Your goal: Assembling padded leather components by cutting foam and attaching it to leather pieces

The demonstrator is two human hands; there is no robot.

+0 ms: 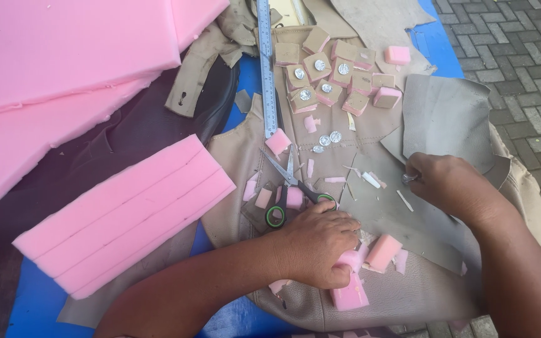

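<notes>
Nearest to us in the head view, our left hand (317,244) lies palm down on the beige leatherette sheet (408,294), its fingers curled shut around a small pink foam block (349,258) pressed against the sheet. Another pink foam piece (349,295) lies just below that hand, and a third foam cube (383,251) sits just to its right, close to the fingers.

Touching the back of the left hand's knuckles are the scissors (289,188), which lie with blades slightly parted and their black, green-lined handles towards us. Small pink offcuts (263,197) are scattered around the blades.

Our right hand (449,184) is farther right, fingers pinched closed on a small shiny metal piece (409,178) at the edge of a grey fabric piece (446,119).

Beyond the scissors, three loose silver buttons (327,141) lie on the sheet, and above them a cluster of foam squares backed in tan (333,69), several with a silver button on top. A steel ruler (266,69) runs away from us just left of that cluster.

To the left, a pink foam slab scored into strips (126,213) rests on dark material, with large pink foam sheets (64,56) behind it. A blue tarp (32,300) shows beneath everything, and grey paving bricks (527,56) lie to the right.
</notes>
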